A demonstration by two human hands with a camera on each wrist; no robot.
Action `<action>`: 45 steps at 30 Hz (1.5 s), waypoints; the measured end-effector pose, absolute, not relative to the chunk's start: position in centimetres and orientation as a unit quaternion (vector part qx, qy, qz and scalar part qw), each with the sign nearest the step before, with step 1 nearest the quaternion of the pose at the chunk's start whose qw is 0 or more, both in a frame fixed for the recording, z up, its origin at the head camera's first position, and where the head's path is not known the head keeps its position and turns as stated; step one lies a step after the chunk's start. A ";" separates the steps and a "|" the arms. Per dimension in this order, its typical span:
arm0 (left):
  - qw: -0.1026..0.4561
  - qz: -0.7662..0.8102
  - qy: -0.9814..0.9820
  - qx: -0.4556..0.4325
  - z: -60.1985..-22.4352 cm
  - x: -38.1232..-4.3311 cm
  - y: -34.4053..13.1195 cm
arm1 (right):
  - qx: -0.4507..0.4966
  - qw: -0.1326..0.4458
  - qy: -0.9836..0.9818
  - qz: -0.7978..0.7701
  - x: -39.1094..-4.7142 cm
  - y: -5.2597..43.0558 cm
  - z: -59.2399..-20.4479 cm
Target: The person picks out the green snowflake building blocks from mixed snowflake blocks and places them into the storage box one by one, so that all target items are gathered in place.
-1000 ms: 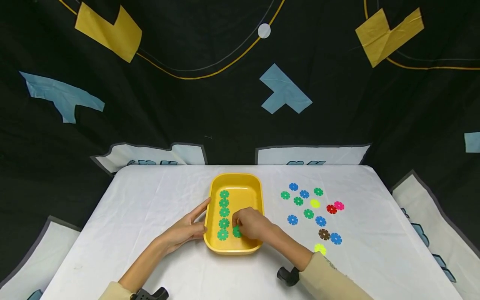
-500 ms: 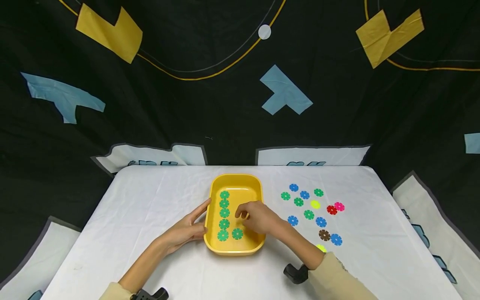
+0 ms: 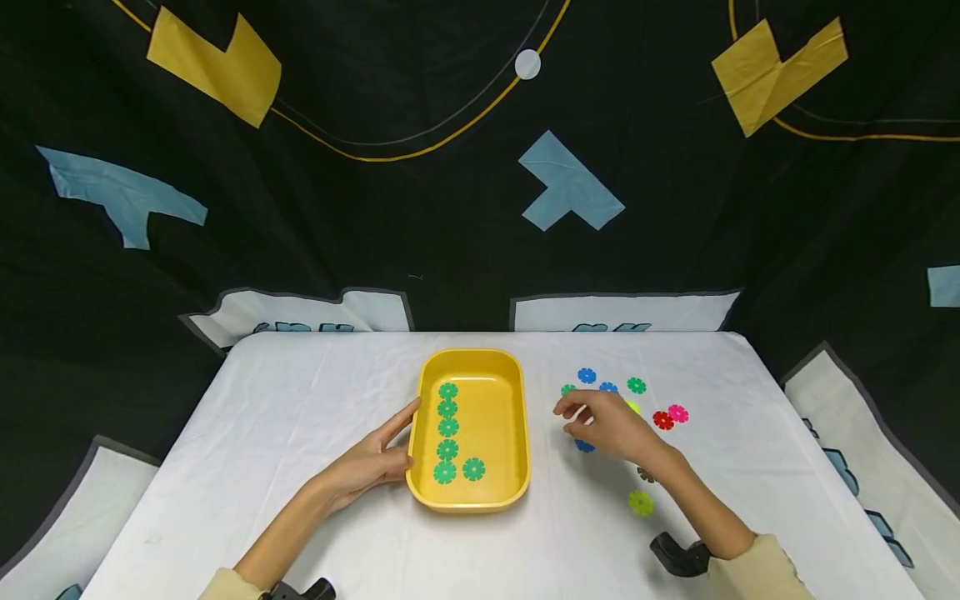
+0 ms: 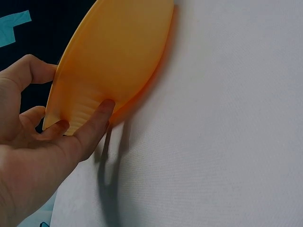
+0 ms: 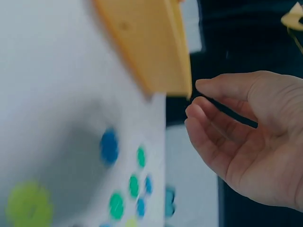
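Observation:
My left hand (image 3: pixel 372 461) rests its extended fingertips against the left wall of a yellow tray (image 3: pixel 504 490); in the left wrist view the fingers (image 4: pixel 92 127) touch its outer side. Inside the tray, several green notched discs (image 3: pixel 447 427) form a column along the left. Another green disc (image 3: pixel 473 469) lies to the right of the column's near end. My right hand (image 3: pixel 617 425), loosely curled and holding nothing, hovers over the scattered discs right of the tray. It hides some of them. Its thumb and fingertips are apart in the right wrist view, where a blue disc (image 5: pixel 109 146) shows below.
On the white tablecloth (image 3: pixel 300 400), a red disc (image 3: pixel 663 420), a pink disc (image 3: pixel 678 413) and a yellow-green disc (image 3: pixel 641 502) lie at the right, with more blue and green ones. A black curtain (image 3: pixel 450 242) with coloured patches hangs behind the table.
My right hand has let go of the green disc at the tray's near end, lifted out and moved right over the loose discs. The left hand stays at the tray.

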State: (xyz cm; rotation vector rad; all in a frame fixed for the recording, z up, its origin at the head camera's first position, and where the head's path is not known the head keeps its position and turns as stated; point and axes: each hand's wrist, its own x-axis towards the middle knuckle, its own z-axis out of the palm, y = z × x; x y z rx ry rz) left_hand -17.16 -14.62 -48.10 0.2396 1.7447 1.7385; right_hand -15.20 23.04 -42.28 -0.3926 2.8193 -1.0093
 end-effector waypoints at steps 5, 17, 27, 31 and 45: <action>0.329 0.666 0.662 0.099 -48.1 -17.1 -14.6 | -0.110 0.036 0.936 -0.332 -14.4 27.3 -44.3; 0.329 0.662 0.666 0.103 -47.9 -17.0 -14.9 | -0.031 0.022 0.943 -0.332 -14.2 30.9 -48.1; 0.327 0.660 0.669 0.099 -48.0 -17.1 -14.8 | -0.041 0.009 0.951 -0.308 -14.6 31.2 -48.9; 0.327 0.659 0.670 0.100 -47.9 -17.0 -14.8 | -0.038 0.017 0.951 -0.308 -14.8 31.2 -49.0; 0.327 0.657 0.671 0.107 -47.7 -17.1 -14.6 | -0.026 0.046 0.940 -0.338 -15.5 31.1 -48.5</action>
